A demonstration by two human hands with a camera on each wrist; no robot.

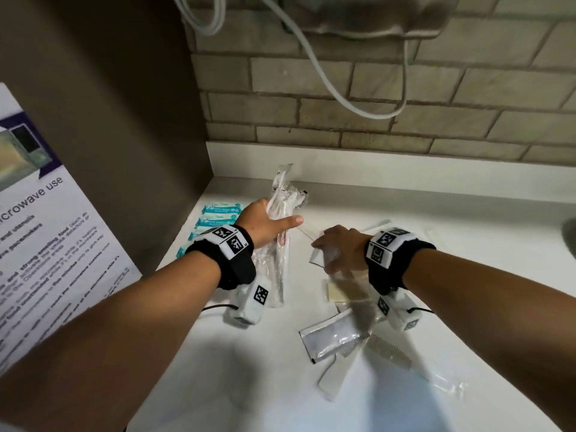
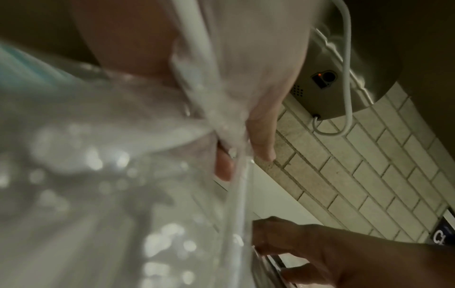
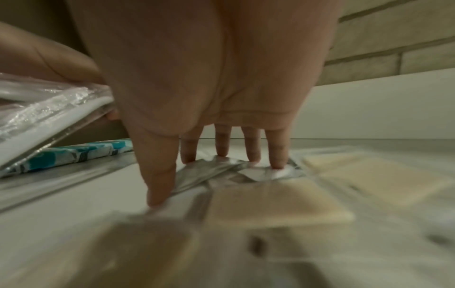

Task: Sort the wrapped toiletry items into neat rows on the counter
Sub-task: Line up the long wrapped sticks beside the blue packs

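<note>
Hands differ: my left hand (image 1: 265,220) grips clear long packets (image 1: 282,213); my right hand (image 1: 341,248) presses spread fingers (image 3: 277,154) on a flat sachet (image 3: 234,169).

- Teal-and-white patterned packets (image 1: 218,217) by the wall
- Clear-wrapped white bundle (image 1: 282,219)
- Cream squares (image 3: 275,202), possibly soap
- Silvery sachet (image 1: 330,336)
- White counter (image 1: 436,210)
- Beige brick tiles (image 1: 405,88)

Both forearms extend forward, wrists banded. Left hand (image 1: 265,221) curls closed in a grip, thumb extended rightward. Right hand (image 1: 341,249) spreads palm-down, straight fingertips (image 3: 277,162) pressing downward.
</note>
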